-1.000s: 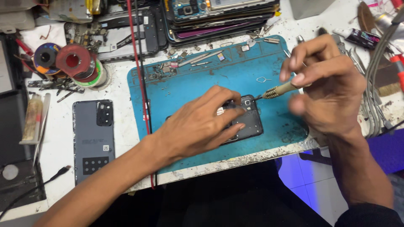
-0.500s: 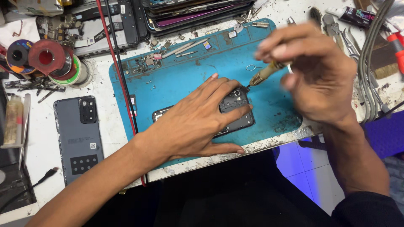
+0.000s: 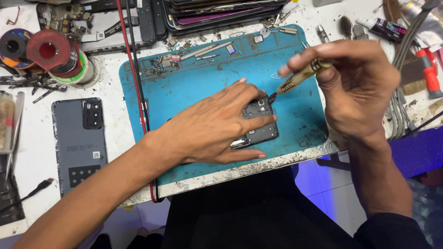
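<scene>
An opened dark phone (image 3: 260,122) lies on a blue work mat (image 3: 198,87), its inner board showing. My left hand (image 3: 210,127) lies flat over most of it, fingers spread, pressing it to the mat. In my right hand (image 3: 355,87) is a small screwdriver (image 3: 297,78) with a tan knurled handle. Its dark tip touches the phone's upper right corner. Several tiny screws and metal parts are scattered along the mat's far edge.
A grey phone back cover (image 3: 80,140) lies left of the mat. Tape and wire spools (image 3: 46,53) sit at the far left. Red and black cables (image 3: 134,69) cross the mat's left side. Stacked phones (image 3: 217,9) lie behind, tools and cables (image 3: 410,55) at the right.
The view has shifted, so the mat sits further right. My right hand has lifted slightly while the screwdriver tip stays at the phone's corner. My left hand stays on the phone.
</scene>
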